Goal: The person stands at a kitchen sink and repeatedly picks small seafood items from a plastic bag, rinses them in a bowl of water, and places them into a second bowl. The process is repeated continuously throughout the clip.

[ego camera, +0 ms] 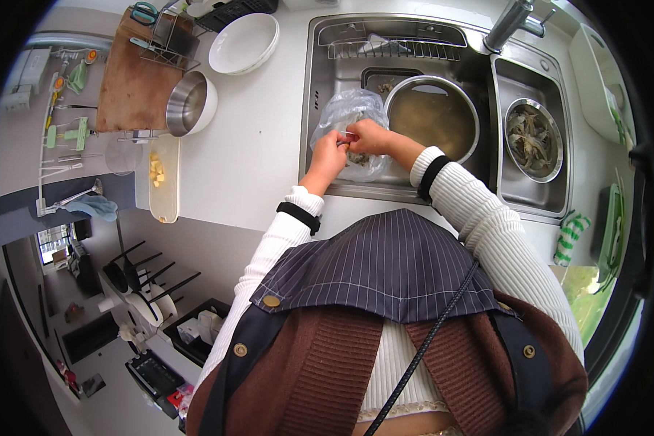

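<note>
My left hand [328, 158] and my right hand [368, 137] meet fingertip to fingertip over a clear plastic bag [354, 101] in the large sink basin. Pinched in my left fingers is a small greyish thing, apparently a shrimp, mostly hidden. From my right fingers a thin white stick [347, 133] sticks out. The bag lies spread, with greyish shrimp scraps [358, 159] inside. Right of it stands a round metal bowl [473, 111] of cloudy brownish water. Whole raw shrimp [530, 139] fill a smaller metal bowl [557, 163] in the narrow right basin.
A wire rack [398, 50] spans the back of the large basin, and the faucet [509, 27] rises behind the divider. White plates [244, 43], a steel bowl [188, 103] and a cutting board [136, 76] stand left. A striped green cloth [572, 240] lies at the right.
</note>
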Available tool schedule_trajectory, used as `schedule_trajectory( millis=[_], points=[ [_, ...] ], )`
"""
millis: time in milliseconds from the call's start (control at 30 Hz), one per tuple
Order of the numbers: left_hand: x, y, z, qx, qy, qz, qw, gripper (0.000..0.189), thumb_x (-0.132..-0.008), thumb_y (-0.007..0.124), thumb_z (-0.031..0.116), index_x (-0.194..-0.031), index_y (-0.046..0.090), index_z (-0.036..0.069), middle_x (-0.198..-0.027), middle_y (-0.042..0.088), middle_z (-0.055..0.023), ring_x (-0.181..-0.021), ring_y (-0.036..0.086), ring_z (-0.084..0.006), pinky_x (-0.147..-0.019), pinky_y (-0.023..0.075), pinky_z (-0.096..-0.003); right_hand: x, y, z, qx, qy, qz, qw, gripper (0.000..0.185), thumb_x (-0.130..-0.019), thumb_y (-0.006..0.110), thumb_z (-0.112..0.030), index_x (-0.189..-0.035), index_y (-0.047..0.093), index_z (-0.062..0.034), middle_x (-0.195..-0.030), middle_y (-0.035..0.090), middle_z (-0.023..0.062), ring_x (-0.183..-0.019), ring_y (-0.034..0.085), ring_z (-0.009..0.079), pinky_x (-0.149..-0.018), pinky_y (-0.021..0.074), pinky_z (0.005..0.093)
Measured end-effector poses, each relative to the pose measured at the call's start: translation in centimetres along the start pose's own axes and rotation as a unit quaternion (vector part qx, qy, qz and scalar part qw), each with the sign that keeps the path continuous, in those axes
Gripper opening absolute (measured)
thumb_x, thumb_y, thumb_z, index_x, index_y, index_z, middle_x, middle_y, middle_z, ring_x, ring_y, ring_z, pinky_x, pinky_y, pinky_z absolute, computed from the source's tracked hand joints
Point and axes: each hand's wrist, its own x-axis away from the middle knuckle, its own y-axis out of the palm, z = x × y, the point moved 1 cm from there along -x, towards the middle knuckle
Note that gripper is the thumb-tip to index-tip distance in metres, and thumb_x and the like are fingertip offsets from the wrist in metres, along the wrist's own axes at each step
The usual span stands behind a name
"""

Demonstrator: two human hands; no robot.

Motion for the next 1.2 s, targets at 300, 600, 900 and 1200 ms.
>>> schedule_trajectory(
  millis=[300, 600, 900, 1200],
  points=[
    [-0.1, 0.9, -1.9, 0.079, -0.056, 0.027, 0.995, 0.013, -0.084, 0.059, 0.001, -0.096, 0.058, -0.003, -0.079, 0.066, -0.0118, -0.062, 0.062, -0.0139, -0.057, 0.0501, -0.0280, 0.0, -0.3, 0.3, -0.030, 0.031, 0.020, 0.999, 0.022, -0.068, 0.069, -0.023, -0.076, 0.065, -0.0028, -0.078, 0.066, 0.0192, -0.075, 0.064, 0.0329, -0.068, 0.0498, 0.0401],
    [0.6, 0.3, -0.1, 0.195, -0.151, 0.066, 0.967, 0.012, -0.085, 0.059, 0.000, -0.097, 0.057, -0.002, -0.078, 0.063, -0.0079, -0.061, 0.060, -0.0121, -0.057, 0.0488, -0.0255, 0.3, -0.5, 0.4, -0.101, 0.082, 0.036, 0.991, 0.016, -0.075, 0.061, -0.017, -0.078, 0.060, -0.0012, -0.070, 0.061, 0.0106, -0.067, 0.055, 0.0172, -0.063, 0.0453, 0.0349],
    [1.9, -2.0, 0.4, 0.260, -0.137, 0.156, 0.943, 0.013, -0.087, 0.057, -0.001, -0.100, 0.055, -0.002, -0.085, 0.064, -0.0099, -0.066, 0.061, -0.0127, -0.063, 0.0502, -0.0256, 1.9, -2.4, 2.6, -0.042, 0.154, 0.095, 0.983, 0.015, -0.075, 0.060, -0.015, -0.078, 0.060, 0.0006, -0.076, 0.064, 0.0195, -0.072, 0.062, 0.0301, -0.067, 0.0482, 0.0392],
    [3.5, -2.4, 2.2, 0.262, -0.063, 0.091, 0.959, 0.011, -0.088, 0.057, -0.001, -0.099, 0.055, -0.003, -0.088, 0.064, -0.0099, -0.072, 0.063, -0.0131, -0.067, 0.0512, -0.0255, 1.7, -2.3, 1.6, 0.021, 0.059, 0.069, 0.996, 0.028, -0.076, 0.064, -0.017, -0.099, 0.067, -0.0029, -0.076, 0.063, 0.0158, -0.072, 0.062, 0.0282, -0.066, 0.0481, 0.0374]
  ],
)
